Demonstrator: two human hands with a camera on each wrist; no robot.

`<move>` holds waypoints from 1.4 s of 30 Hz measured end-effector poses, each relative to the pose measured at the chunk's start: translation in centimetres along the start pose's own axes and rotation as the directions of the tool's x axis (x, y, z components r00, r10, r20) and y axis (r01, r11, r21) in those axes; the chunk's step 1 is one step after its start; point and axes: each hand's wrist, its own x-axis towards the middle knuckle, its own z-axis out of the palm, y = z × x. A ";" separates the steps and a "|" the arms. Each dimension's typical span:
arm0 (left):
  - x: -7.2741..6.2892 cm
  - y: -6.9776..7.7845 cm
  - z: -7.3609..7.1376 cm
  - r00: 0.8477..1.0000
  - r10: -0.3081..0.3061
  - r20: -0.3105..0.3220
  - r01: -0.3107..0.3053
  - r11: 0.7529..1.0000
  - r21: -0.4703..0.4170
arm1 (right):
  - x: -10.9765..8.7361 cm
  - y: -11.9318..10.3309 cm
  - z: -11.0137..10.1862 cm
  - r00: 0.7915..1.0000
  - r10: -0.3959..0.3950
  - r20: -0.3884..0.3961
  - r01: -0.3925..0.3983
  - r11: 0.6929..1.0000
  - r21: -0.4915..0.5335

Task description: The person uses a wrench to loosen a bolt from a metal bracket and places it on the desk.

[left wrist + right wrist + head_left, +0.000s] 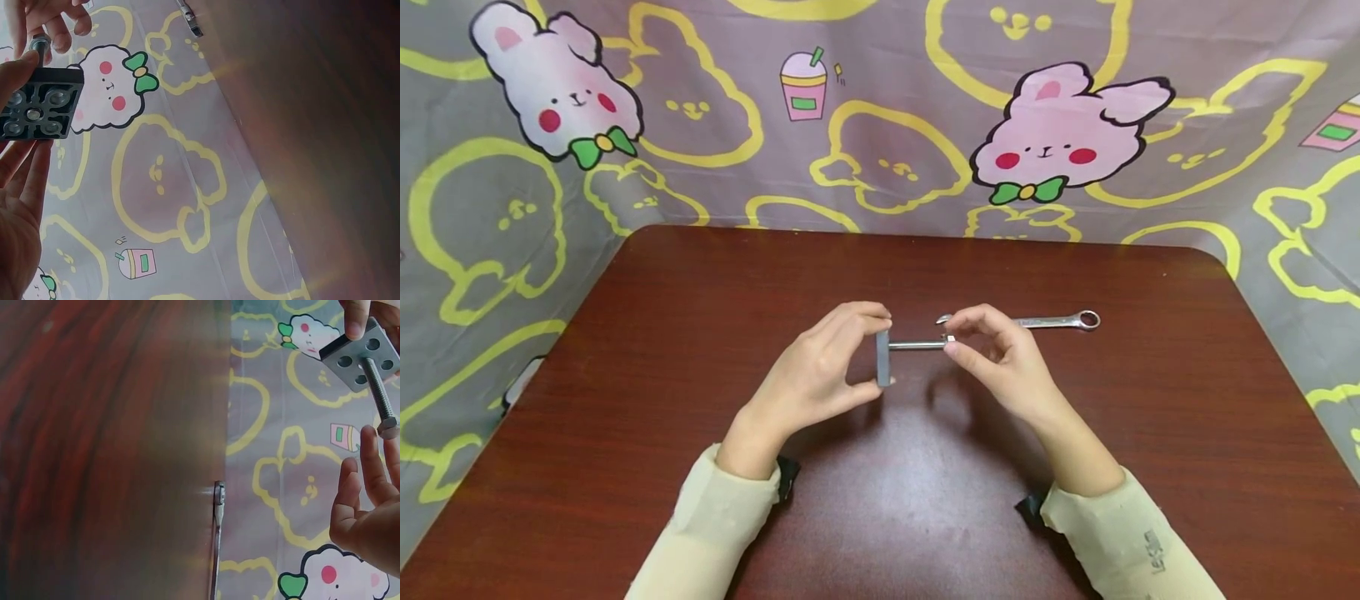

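Note:
In the head view my left hand (822, 357) holds a grey square plate (883, 360) on edge by its top and bottom sides. A threaded bolt (917, 345) sticks out of its middle toward the right. At the bolt's far end is a hex nut (951, 338), pinched between the thumb and fingertips of my right hand (1000, 354). Four holes show around the bolt on the plate (362, 355) in the right wrist view. The plate's ribbed underside (47, 103) faces the left wrist camera.
A combination wrench (1060, 321) lies on the brown table (737, 275) behind my right hand, its open end near the fingers. A patterned cloth (880, 142) with cartoon rabbits hangs around the table's back and sides.

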 end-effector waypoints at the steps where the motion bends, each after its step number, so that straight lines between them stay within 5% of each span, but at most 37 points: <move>1: 0.0 0.0 0.0 1.000 0.001 0.002 -0.001 1.000 -0.001 | 0.0 0.0 0.0 1.000 0.005 -0.001 -0.005 1.000 -0.005; 17: 0.0 0.2 0.4 1.000 0.027 0.006 -0.027 0.999 0.021 | 0.1 0.4 -0.1 0.995 0.072 0.063 -0.075 0.996 0.055; 26: 0.0 0.0 0.3 1.000 0.012 0.000 -0.012 1.000 0.007 | 0.0 0.3 0.2 0.998 -0.058 0.022 0.060 0.993 -0.104; 33: 0.0 0.0 0.4 1.000 0.001 0.005 -0.001 1.000 0.001 | -0.2 0.2 0.1 0.996 -0.090 0.021 0.091 0.993 -0.081; 42: 0.0 0.1 0.3 1.000 0.009 -0.009 -0.008 1.000 0.019 | -0.1 0.1 -0.3 0.998 0.038 0.050 -0.037 0.999 -0.012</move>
